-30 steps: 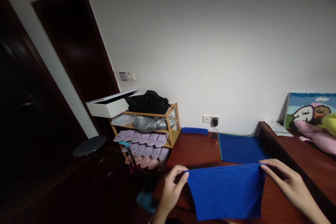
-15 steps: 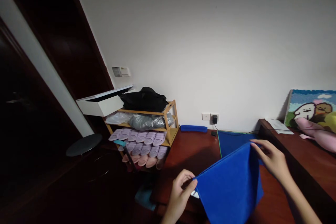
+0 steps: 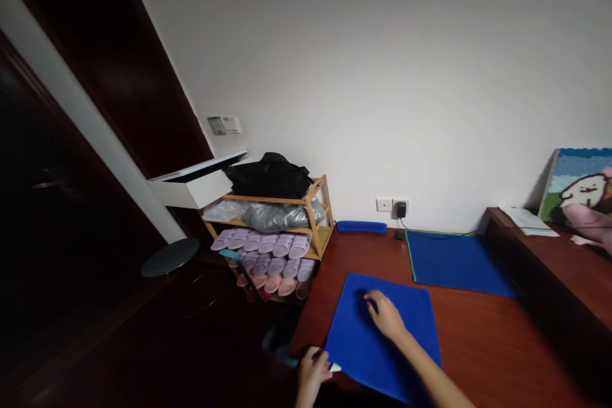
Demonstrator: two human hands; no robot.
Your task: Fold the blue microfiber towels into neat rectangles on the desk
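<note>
A blue cloth [image 3: 351, 325] lies spread on the reddish-brown table, its near part reaching the front edge. My left hand [image 3: 313, 370] pinches its near left corner, beside a small white tag [image 3: 335, 368]. Over the upper middle of the cloth is my right hand [image 3: 384, 314], fingers loosely bent and nothing visible in them. Whether its fingertips touch the fabric I cannot tell. The right forearm crosses above the cloth and hides part of it.
Behind on the table [image 3: 478, 325] lie another blue cloth with green edging [image 3: 459, 261] and a folded blue cloth [image 3: 362, 227]. A plugged-in black adapter [image 3: 401, 209] trails a cable. Left stands a wooden rack [image 3: 315, 239] with slippers and a black bag [image 3: 270, 177]. A dark round stool [image 3: 171, 257] stands farther left.
The cloth, held up between both hands before, now lies flat on the table. My right hand has let go of its corner and moved left over it. My left hand moved slightly down.
</note>
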